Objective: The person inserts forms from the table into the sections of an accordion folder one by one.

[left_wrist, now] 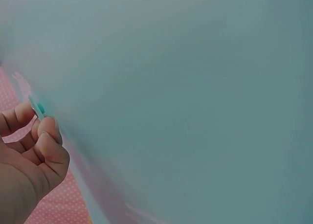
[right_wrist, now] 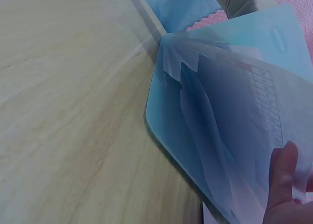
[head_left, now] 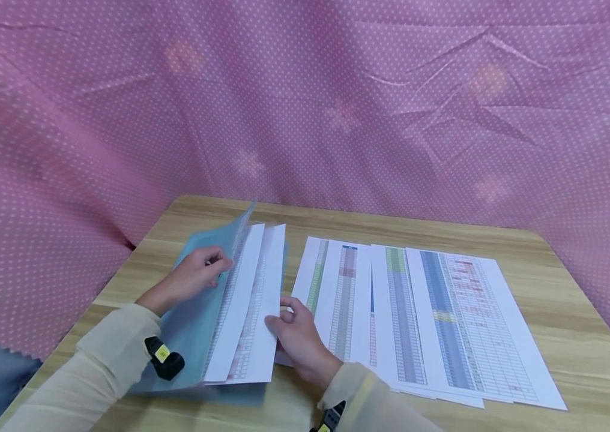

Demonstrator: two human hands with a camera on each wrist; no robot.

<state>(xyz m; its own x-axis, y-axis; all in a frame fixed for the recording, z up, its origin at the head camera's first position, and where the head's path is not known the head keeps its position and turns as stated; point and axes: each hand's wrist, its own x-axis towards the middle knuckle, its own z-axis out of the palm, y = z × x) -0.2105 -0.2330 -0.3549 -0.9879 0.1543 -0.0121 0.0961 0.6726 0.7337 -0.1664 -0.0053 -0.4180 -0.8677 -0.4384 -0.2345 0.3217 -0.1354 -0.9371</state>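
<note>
The blue folder (head_left: 186,324) lies on the left part of the wooden surface (head_left: 553,336), its long axis running from about 7 o'clock near the person up to 1 o'clock toward the curtain (head_left: 337,96). Its upper cover stands lifted along the right long edge, and a few printed sheets (head_left: 253,300) sit in the gap, fanned out toward 3 o'clock. The left hand (head_left: 199,275) is on the cover's raised edge at the far half of the folder, fingers curled and pinching the thin plastic; the left wrist view shows that pinch close up, with the cover filling the rest of the frame. The right hand (head_left: 296,339) is at 3 o'clock from the folder, nearer the person, thumb and fingers closed on the loose edge of the sheets; the right wrist view looks into the open mouth, with inner pockets layered one behind another. So the opening faces the right hand, which is the nearer one to the sheets. Farther out at 3 o'clock, more printouts (head_left: 434,324) lie overlapping and flat, their long sides roughly parallel to the folder.
</note>
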